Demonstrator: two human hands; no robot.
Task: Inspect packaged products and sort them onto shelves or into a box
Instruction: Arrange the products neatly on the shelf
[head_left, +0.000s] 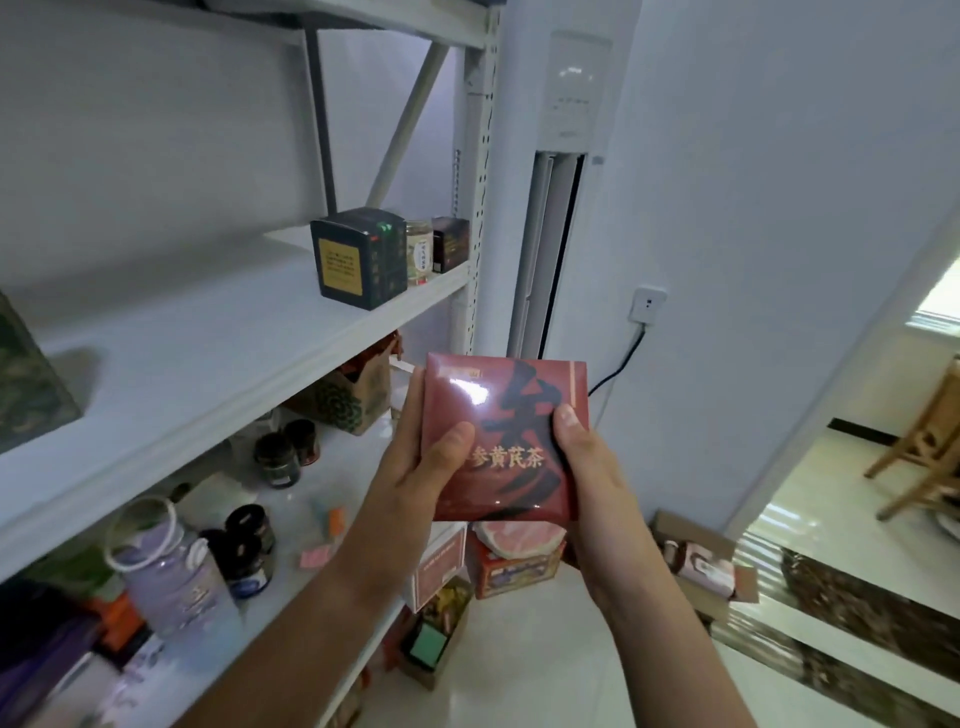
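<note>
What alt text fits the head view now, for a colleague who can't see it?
Two hands hold a glossy red tea box with gold Chinese lettering up to the camera, the left hand on its left edge, the right hand at its lower right. Beside it, a white shelf unit carries a dark green box and jars.

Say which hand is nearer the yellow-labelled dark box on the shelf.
Left. Left hand grips the red tea box on the shelf side, below the dark box; right hand grips the far side.

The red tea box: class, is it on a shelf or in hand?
In hand: left hand and right hand hold the red tea box by its sides, off the shelf.
</note>
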